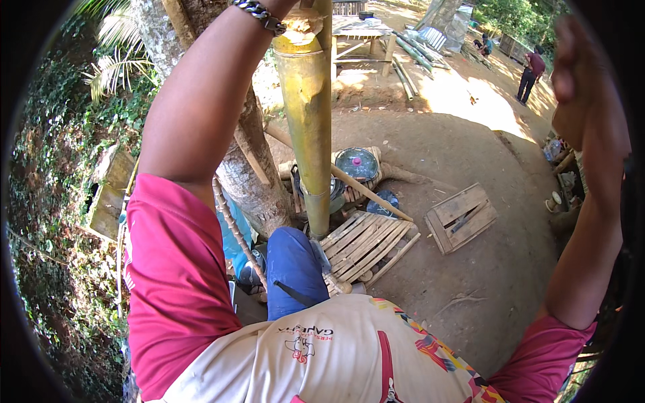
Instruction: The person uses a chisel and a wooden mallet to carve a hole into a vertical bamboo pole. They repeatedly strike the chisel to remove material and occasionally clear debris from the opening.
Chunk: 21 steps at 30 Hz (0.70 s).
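My left arm is raised on the left side, with a chain bracelet (pixel 259 12) at its wrist. The hand itself lies past the top edge, so its grip is hidden. Just right of that wrist stands a thick yellow-green bamboo pole (pixel 302 107), upright, with a rough, pale cut surface near its top. At the far right my right hand (pixel 576 84) is lifted, dim and slightly blurred. Its fingers look stretched upward, and no held thing shows in it. My knee in blue trousers (pixel 295 269) is close to the pole's foot.
A tree trunk (pixel 250 181) rises behind my left arm. Below are a bamboo slat platform (pixel 369 245), a wooden stool (pixel 463 218) with a dark tool on it, and a pot with a glass lid (pixel 356 163). Farther off stand a table (pixel 363 28) and a person (pixel 531 72).
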Each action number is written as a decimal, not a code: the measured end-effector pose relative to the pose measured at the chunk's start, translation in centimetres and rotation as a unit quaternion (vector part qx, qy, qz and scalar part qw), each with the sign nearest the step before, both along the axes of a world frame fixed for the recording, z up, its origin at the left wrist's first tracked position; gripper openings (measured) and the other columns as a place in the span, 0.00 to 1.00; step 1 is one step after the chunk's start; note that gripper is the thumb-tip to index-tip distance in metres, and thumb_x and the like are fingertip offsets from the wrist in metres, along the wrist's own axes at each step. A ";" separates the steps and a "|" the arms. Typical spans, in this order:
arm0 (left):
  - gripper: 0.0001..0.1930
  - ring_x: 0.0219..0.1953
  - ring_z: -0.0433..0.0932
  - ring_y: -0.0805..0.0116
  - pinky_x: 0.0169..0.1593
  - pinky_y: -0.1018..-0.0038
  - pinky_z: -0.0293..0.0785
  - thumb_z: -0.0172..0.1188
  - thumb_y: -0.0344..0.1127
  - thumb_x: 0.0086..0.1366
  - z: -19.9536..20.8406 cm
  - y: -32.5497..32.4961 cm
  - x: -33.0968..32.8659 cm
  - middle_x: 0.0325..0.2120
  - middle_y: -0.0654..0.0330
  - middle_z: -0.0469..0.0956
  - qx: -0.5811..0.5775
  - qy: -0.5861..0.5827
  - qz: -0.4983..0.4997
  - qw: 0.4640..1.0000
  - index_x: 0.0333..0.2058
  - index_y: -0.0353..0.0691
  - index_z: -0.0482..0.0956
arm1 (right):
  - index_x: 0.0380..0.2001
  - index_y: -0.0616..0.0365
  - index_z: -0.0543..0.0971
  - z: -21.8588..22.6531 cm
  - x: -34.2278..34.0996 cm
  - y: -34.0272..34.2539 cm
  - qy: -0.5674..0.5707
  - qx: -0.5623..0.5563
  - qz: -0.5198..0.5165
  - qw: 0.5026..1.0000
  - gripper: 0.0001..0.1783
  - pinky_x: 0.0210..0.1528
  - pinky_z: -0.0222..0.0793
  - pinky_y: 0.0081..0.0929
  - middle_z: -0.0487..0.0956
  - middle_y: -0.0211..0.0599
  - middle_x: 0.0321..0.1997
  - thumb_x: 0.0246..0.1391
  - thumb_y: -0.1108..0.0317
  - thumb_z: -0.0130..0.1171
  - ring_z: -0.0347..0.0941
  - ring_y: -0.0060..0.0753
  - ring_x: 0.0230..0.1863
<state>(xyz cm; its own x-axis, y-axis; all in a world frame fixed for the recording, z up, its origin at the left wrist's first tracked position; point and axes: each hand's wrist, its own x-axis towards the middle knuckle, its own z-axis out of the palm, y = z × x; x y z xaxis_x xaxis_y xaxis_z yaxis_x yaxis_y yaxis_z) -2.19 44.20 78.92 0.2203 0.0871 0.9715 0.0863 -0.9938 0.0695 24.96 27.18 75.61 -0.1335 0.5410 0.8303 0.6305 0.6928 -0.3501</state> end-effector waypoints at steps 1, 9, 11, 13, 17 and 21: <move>0.12 0.24 0.70 0.81 0.31 0.78 0.71 0.71 0.33 0.64 -0.2 -0.1 0.1 0.22 0.71 0.73 -0.005 -0.007 0.006 1.000 0.29 0.42 0.74 | 0.53 0.58 0.73 -0.6 -0.7 -0.2 -0.034 -0.043 -0.018 0.998 0.21 0.31 0.62 0.17 0.69 0.26 0.32 0.74 0.51 0.48 0.63 0.14 0.27; 0.11 0.24 0.72 0.81 0.32 0.77 0.74 0.71 0.35 0.64 0.2 -0.3 -0.2 0.23 0.69 0.75 -0.029 0.005 0.044 0.999 0.29 0.43 0.75 | 0.49 0.57 0.73 0.6 0.0 0.4 0.002 -0.007 -0.020 1.000 0.21 0.30 0.60 0.16 0.67 0.25 0.29 0.73 0.48 0.49 0.61 0.14 0.25; 0.11 0.24 0.72 0.80 0.32 0.77 0.74 0.71 0.35 0.64 0.1 0.0 -0.1 0.23 0.69 0.75 -0.037 -0.009 0.026 0.999 0.30 0.43 0.75 | 0.48 0.56 0.73 -0.3 -0.8 0.4 -0.036 -0.050 -0.033 0.998 0.21 0.29 0.59 0.16 0.67 0.25 0.28 0.73 0.47 0.49 0.61 0.14 0.25; 0.11 0.24 0.72 0.80 0.32 0.77 0.74 0.71 0.35 0.64 0.2 0.0 0.2 0.23 0.68 0.76 -0.038 -0.016 0.020 0.999 0.30 0.43 0.75 | 0.47 0.56 0.73 -0.1 -0.7 0.3 -0.028 -0.051 -0.039 0.998 0.21 0.29 0.59 0.16 0.67 0.25 0.28 0.73 0.47 0.49 0.61 0.14 0.24; 0.11 0.24 0.72 0.81 0.31 0.77 0.74 0.71 0.35 0.64 0.3 -0.5 0.1 0.22 0.68 0.76 -0.032 -0.011 0.044 0.998 0.30 0.43 0.76 | 0.45 0.55 0.74 1.1 -0.5 1.1 0.008 -0.025 -0.041 0.999 0.22 0.28 0.58 0.16 0.66 0.25 0.26 0.72 0.46 0.49 0.60 0.14 0.23; 0.11 0.23 0.71 0.80 0.30 0.77 0.73 0.71 0.35 0.64 -0.1 0.1 0.0 0.22 0.68 0.75 -0.016 0.000 0.027 1.000 0.30 0.42 0.76 | 0.44 0.54 0.74 -0.3 -1.7 1.2 -0.039 -0.084 -0.059 0.994 0.22 0.27 0.57 0.16 0.65 0.24 0.25 0.72 0.44 0.50 0.59 0.14 0.22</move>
